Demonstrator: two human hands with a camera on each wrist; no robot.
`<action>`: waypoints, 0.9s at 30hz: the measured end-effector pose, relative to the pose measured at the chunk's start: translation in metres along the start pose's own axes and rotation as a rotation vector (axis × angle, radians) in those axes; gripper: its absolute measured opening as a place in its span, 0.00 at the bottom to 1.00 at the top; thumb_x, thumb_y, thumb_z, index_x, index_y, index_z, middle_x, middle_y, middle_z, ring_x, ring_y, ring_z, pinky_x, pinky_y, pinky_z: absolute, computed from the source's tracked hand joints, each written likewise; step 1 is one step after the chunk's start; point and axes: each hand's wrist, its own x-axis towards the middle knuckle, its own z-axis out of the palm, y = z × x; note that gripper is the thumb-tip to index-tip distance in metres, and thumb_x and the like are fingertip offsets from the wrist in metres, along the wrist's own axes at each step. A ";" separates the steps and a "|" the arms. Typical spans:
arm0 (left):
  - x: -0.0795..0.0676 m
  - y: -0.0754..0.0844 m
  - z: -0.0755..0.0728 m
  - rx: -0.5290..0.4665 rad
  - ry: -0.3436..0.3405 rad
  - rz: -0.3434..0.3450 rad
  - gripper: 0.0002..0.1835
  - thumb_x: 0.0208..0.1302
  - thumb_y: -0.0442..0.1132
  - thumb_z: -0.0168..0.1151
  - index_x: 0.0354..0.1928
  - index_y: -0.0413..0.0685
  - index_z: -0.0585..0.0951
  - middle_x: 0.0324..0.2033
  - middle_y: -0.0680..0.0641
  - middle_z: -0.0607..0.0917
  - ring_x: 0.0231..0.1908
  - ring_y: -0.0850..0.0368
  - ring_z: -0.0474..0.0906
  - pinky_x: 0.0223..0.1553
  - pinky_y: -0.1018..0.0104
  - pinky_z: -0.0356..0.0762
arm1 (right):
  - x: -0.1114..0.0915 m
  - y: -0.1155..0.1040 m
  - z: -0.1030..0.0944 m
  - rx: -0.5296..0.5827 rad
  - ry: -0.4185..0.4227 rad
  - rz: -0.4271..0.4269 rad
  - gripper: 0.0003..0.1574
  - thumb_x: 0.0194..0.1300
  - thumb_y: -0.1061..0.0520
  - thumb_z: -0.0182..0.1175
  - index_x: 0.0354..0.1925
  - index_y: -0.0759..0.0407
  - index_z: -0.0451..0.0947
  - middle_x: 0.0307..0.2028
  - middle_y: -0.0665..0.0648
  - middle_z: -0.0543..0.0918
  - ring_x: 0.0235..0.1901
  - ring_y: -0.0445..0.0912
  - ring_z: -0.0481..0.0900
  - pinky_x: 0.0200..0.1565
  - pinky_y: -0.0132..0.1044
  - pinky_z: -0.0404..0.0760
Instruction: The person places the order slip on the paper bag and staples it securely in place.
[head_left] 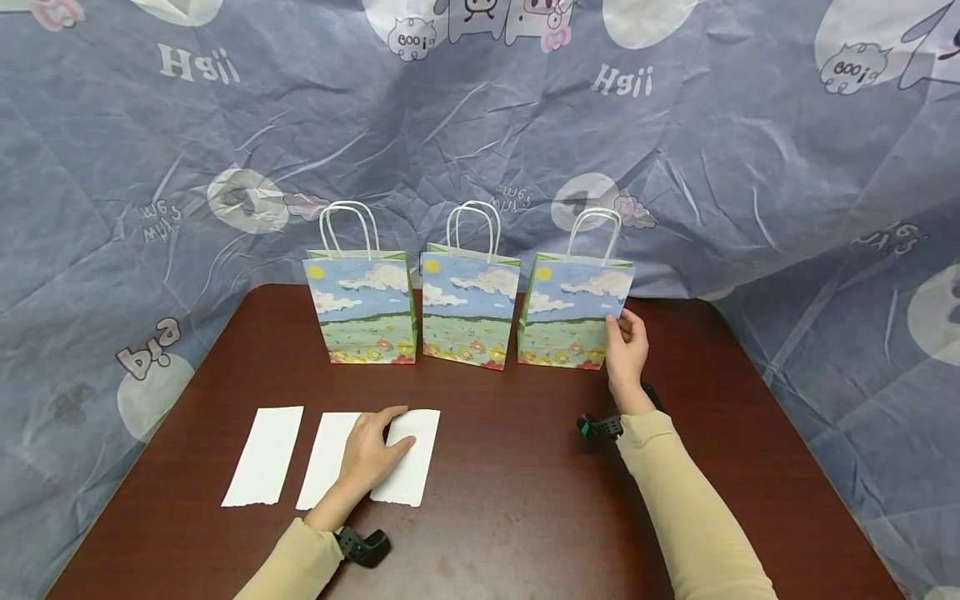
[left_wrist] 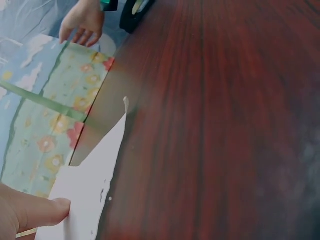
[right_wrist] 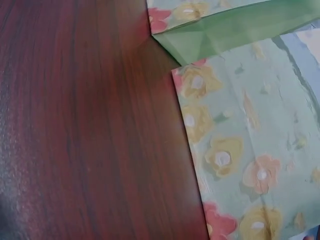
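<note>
Three paper gift bags with white handles and a sky-and-flower print stand in a row: a left bag [head_left: 360,308], a middle bag [head_left: 468,308] and a right bag [head_left: 562,304]. My right hand [head_left: 628,358] pinches the right bag's right side edge, thumb on the front. My left hand [head_left: 369,454] rests over two white paper strips, covering part of the middle strip [head_left: 324,458]. Its thumb and index finger are spread apart over the right strip [head_left: 405,475]. In the left wrist view, the thumb [left_wrist: 47,211] lies on white paper [left_wrist: 87,195]. Another strip [head_left: 264,457] lies farther left.
Everything stands on a dark red-brown wooden table [head_left: 510,500]. Behind the bags hangs a wrinkled blue-grey printed cloth [head_left: 450,125], which also falls along both sides. Black straps with small devices circle both wrists, over beige sleeves [head_left: 690,517].
</note>
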 end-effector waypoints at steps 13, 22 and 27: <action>0.004 0.006 -0.002 -0.052 0.029 -0.012 0.40 0.40 0.32 0.76 0.60 0.43 0.72 0.56 0.38 0.74 0.32 0.52 0.76 0.33 0.55 0.70 | -0.008 -0.007 -0.007 0.191 0.055 0.015 0.10 0.68 0.59 0.56 0.43 0.66 0.74 0.32 0.46 0.73 0.35 0.38 0.69 0.39 0.28 0.67; 0.005 0.020 -0.009 -0.009 0.027 0.075 0.42 0.45 0.30 0.72 0.65 0.49 0.67 0.33 0.46 0.83 0.26 0.56 0.75 0.25 0.61 0.69 | -0.025 -0.011 -0.010 0.325 0.129 -0.051 0.04 0.68 0.65 0.54 0.40 0.61 0.76 0.34 0.50 0.74 0.36 0.40 0.71 0.41 0.30 0.69; 0.006 0.034 -0.011 -0.076 0.044 0.132 0.25 0.54 0.32 0.68 0.57 0.47 0.76 0.28 0.52 0.82 0.20 0.63 0.69 0.22 0.67 0.65 | -0.035 -0.013 -0.011 0.387 0.166 -0.059 0.04 0.68 0.65 0.52 0.40 0.63 0.74 0.32 0.50 0.72 0.34 0.40 0.69 0.40 0.30 0.67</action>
